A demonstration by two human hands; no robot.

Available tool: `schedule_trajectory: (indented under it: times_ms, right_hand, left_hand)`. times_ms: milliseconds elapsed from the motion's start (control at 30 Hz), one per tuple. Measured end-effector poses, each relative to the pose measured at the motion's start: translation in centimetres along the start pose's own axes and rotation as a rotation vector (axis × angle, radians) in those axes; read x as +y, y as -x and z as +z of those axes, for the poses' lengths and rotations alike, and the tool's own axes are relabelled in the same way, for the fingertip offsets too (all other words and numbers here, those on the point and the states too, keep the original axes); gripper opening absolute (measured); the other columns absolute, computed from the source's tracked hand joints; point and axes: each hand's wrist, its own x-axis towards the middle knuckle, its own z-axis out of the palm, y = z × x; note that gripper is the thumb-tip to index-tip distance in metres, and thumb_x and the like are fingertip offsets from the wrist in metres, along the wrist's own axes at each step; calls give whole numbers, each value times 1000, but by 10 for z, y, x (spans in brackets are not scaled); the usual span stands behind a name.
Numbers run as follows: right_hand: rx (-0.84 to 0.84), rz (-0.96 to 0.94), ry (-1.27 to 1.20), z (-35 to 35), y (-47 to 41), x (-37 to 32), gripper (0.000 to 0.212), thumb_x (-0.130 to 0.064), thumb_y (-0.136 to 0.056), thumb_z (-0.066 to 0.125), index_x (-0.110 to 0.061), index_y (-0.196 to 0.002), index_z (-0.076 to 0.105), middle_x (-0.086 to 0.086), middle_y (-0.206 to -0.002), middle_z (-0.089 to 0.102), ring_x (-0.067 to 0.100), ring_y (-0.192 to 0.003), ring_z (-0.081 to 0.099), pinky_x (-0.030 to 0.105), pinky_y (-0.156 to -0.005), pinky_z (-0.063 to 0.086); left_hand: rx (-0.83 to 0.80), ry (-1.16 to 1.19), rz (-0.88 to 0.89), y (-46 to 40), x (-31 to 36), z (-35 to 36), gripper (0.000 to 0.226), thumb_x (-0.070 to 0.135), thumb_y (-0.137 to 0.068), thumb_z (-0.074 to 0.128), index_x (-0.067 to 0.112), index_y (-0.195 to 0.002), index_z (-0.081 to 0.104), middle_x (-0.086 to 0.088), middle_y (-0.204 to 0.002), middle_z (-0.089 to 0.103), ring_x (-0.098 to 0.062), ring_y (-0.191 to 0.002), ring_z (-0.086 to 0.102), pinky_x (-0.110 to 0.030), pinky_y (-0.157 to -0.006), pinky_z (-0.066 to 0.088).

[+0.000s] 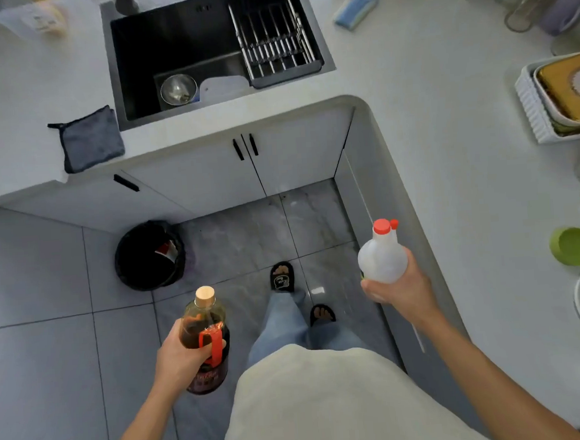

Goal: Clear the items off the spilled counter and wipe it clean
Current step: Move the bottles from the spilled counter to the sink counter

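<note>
Flanking sink (pixel 174 56): grey cloth (pixel 92 141), blurred, maybe sponge (pixel 356 7).

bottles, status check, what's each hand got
Left hand grips dark bottle. Right hand grips white bottle. Both over floor, off counter. Grey cloth untouched.

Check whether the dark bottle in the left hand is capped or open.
Capped. The dark bottle, gripped by the left hand, has its tan cap seated on the neck, and it is held roughly upright.
</note>
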Motion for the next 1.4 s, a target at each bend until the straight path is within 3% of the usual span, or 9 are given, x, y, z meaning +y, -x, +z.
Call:
schedule_trajectory:
  times_ms: [133, 300, 400, 667, 800, 900, 1033, 1200, 1400]
  right_hand:
    - [12, 18, 2, 9, -26, -38, 70, -41, -52, 89, -57, -109, 50, -26, -101, 68, -7, -89, 64, 18, -62, 48]
    - [63, 103, -3, 18, -42, -64, 75, -26, -61, 93, -39, -123, 52, -15, -108, 67, 16, -97, 66, 32, -74, 53]
    - [99, 139, -54, 18, -44, -66, 74, -25, -61, 94, -42, -120, 53, -18, -105, 68, 10, -96, 67, 30, -70, 53]
    - [184, 296, -125, 6, -48, -63, 59, -39, -53, 87, -39, -105, 59, -20, -79, 71, 1, -62, 65, 13, -46, 46]
    - [190, 275, -146, -6, -74, -75, 46, -33, -55, 82, -30, -93, 57, -3, -66, 61, 8, -49, 48, 23, -46, 44]
    - [254, 270, -142, -20, -103, -95, 51, -38, -55, 83, -36, -98, 56, -6, -78, 64, 5, -54, 52, 23, -51, 48]
    - [284, 225, -100, -42, -153, -130, 53, -52, -56, 83, -41, -98, 52, -19, -83, 64, 6, -70, 61, 22, -59, 53]
    - [333, 128, -164, -76, -214, -182, 67, -47, -54, 85, -41, -113, 53, -18, -97, 66, 5, -84, 66, 21, -64, 52]
    - [412, 42, -256, -114, -286, -230, 80, -47, -52, 90, -44, -122, 50, -20, -109, 65, 5, -98, 65, 27, -73, 58]
  left_hand:
    - [-33, -14, 22, -47, 29, -21, 68, 58, -52, 93, 50, -112, 61, 28, -96, 74, 0, -95, 67, -22, -70, 50]
    - [-70, -26, 84, -114, 94, -41, 62, 50, -57, 95, 52, -109, 61, 22, -97, 75, 2, -95, 66, -25, -75, 51]
    - [-114, -52, 143, -149, 143, -43, 59, 46, -61, 95, 45, -110, 62, 19, -97, 75, 1, -95, 67, -20, -73, 50]
    - [-257, -99, 391, -211, 294, -25, 65, 58, -58, 94, 53, -114, 60, 40, -103, 68, 6, -97, 66, -18, -78, 48]
    - [-308, -127, 484, -229, 361, -10, 71, 57, -56, 94, 53, -119, 61, 38, -104, 70, 13, -98, 65, -15, -78, 47]
    - [-317, -115, 541, -234, 409, 1, 70, 63, -51, 92, 51, -114, 65, 41, -102, 69, 22, -97, 61, -13, -76, 46]
    - [-321, -84, 605, -240, 468, 13, 75, 60, -51, 94, 50, -118, 63, 39, -104, 70, 18, -98, 64, -17, -76, 50]
    - [-371, -42, 692, -249, 544, 33, 74, 54, -56, 97, 50, -122, 63, 28, -108, 76, 11, -101, 69, -19, -81, 52]
    - [-440, 28, 696, -268, 644, 74, 65, 49, -52, 98, 57, -108, 65, 23, -102, 78, 7, -95, 72, -24, -83, 55]
